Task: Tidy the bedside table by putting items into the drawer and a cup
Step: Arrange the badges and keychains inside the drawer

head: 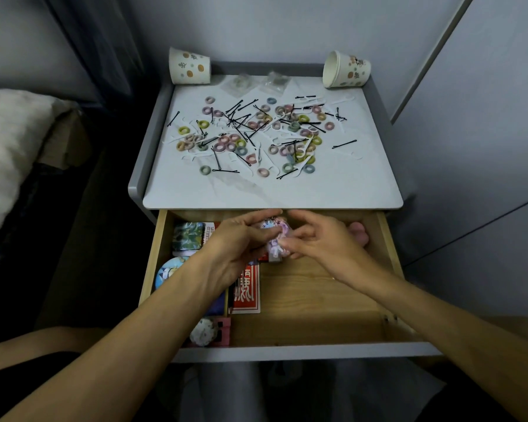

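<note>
**Small Toy Held Over the Open Drawer**

Two bare arms are stretched out over the open wooden drawer of the grey bedside table. A small pink and purple plastic toy is held between both hands above the drawer. The fingers of the left hand are closed on the top of the toy. The fingers of the right hand are closed on its lower side.

Inside the drawer, on its left side, a red printed box, a round blue badge and a green patterned tin can be seen. The right side of the drawer floor is bare wood.

On the white table top, many small coloured hair rings are scattered, mixed with thin black hair pins. Two spotted paper cups are kept at the back corners: the left cup is placed upside down, and the right cup is tipped on its side.
</note>
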`<state>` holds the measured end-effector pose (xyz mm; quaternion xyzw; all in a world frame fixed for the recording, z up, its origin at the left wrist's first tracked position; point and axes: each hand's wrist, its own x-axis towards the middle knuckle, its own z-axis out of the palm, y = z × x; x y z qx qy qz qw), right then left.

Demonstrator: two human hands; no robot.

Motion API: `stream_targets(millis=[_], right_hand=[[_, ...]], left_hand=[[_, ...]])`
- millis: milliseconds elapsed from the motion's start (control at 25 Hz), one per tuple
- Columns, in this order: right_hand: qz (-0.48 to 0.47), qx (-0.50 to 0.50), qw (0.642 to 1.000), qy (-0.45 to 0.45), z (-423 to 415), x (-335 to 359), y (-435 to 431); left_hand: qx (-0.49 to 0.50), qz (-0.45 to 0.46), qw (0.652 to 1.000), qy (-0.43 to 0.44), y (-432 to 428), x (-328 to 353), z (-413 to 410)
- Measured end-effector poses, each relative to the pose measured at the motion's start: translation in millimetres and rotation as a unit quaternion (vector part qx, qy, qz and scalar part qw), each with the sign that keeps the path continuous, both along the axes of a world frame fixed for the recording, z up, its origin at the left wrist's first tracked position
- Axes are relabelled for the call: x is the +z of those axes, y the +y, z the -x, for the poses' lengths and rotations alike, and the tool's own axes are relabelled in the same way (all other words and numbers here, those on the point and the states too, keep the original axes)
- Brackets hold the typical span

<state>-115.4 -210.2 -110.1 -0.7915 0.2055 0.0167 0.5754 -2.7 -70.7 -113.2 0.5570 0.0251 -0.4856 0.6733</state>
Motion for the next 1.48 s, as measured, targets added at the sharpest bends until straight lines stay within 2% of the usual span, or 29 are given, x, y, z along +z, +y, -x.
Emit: stream_targets(millis=[120,280,360,440,520,640,760,840,1120,1320,1480], right_hand=[[0.034,-0.018,0.999,-0.014,-8.1,-2.3,11.9],[-0.037,-0.047,0.998,0.019,-15.5,-9.0,14.8],[-0.088,-0.054,0.993,0.064,-14.9,-15.1,14.8],[-0.122,-0.044,0.986,0.105,-11.8,-21.0,18.9],[-0.13,-0.02,0.981,0.142,-8.0,-30.2,22.0],[-0.121,0.021,0.971,0.207,-2.7,-48.1,25.9],[-0.135,0.016,0.963,0.234,-1.8,-66.5,30.7],[-0.139,0.011,0.963,0.229,-3.4,-74.3,33.5],[-0.078,0.014,0.968,0.24,-9.9,-73.2,34.1],[-0.092,-0.021,0.967,0.238,-8.8,-69.1,28.7],[-0.095,-0.023,0.967,0.235,-10.9,-71.5,28.5]], left_hand=[[0.001,0.004,0.999,0.042,1.7,-9.9,0.3],[0.019,0.019,0.999,0.044,2.2,-15.9,-2.1],[0.024,-0.01,1.0,0.009,1.7,-17.9,-6.7],[-0.004,-0.077,0.994,-0.08,-0.2,-22.0,-11.3],[-0.075,-0.142,0.971,-0.177,-5.3,-26.6,-14.0],[-0.176,-0.21,0.922,-0.272,-12.8,-37.2,-18.0],[-0.274,-0.247,0.846,-0.384,-14.6,-48.1,-24.4],[-0.305,-0.26,0.806,-0.435,-16.0,-50.8,-26.6],[-0.327,-0.277,0.784,-0.449,-20.9,-54.6,-31.3],[-0.319,-0.282,0.776,-0.466,-20.4,-58.3,-31.2],[-0.31,-0.286,0.755,-0.502,-21.2,-62.5,-28.7]])
